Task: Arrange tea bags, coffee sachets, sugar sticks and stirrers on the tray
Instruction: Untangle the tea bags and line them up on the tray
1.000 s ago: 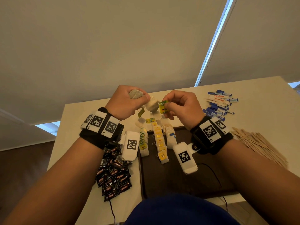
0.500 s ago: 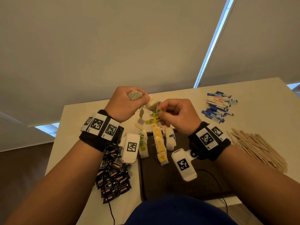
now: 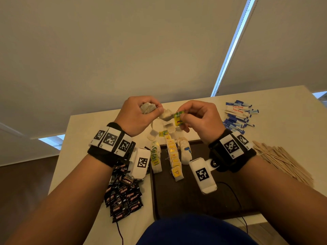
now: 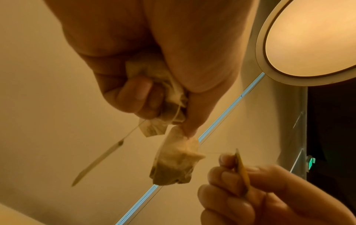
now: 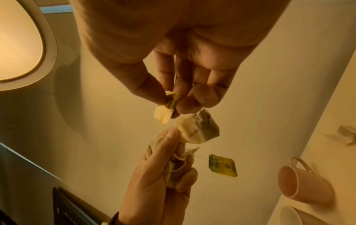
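Tea bag (image 3: pixel 166 115) — pale paper pouch, held in the air between both hands above the far edge of the tray (image 3: pixel 194 200); pinched at its top corner by thumb and forefinger of the left hand (image 3: pixel 137 115). Further tea bags (image 3: pixel 147 108) bunched inside that same fist, fingers curled tight round them; one tag (image 5: pixel 223 167) dangles from it on a string.
Tag (image 3: pixel 178 117) — green and yellow, pinched between thumb and fingertips of the right hand (image 3: pixel 201 119), remaining fingers loosely curled; a thin string runs from it to the held bag.
Tray: dark, rectangular, carrying three rows of tea bags (image 3: pixel 174 159) along its left part.
Loose tea bags (image 3: pixel 163 129) lie on the table (image 3: pixel 79 147) beyond the tray.
Coffee sachets (image 3: pixel 123 195) — black, heaped left of the tray.
Sugar sticks (image 3: pixel 237 115), blue and white, far right.
Stirrers (image 3: pixel 281 160), wooden, piled right of the tray.
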